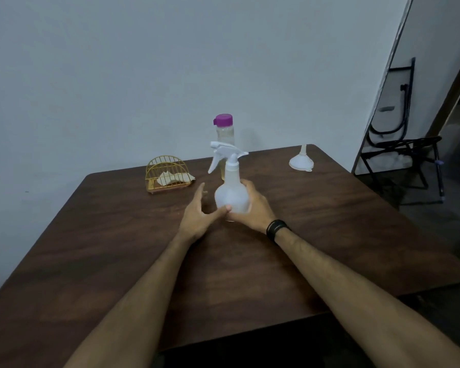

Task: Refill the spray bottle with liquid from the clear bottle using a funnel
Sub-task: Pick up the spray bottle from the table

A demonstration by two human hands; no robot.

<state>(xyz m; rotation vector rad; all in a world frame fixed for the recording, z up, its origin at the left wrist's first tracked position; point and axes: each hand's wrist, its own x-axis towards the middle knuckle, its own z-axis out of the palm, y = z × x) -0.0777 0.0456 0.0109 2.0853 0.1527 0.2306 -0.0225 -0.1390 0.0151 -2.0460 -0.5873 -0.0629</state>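
0 steps done: right hand grips the capped spray bottle, left hand spread beside it; funnel and clear bottle untouched.

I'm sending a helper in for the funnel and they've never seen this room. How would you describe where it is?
Start at the dark wooden table against the pale wall. Look to its far right corner, well away from the hands and both bottles. The funnel sits there alone, small and white, wide mouth down and thin spout pointing up.
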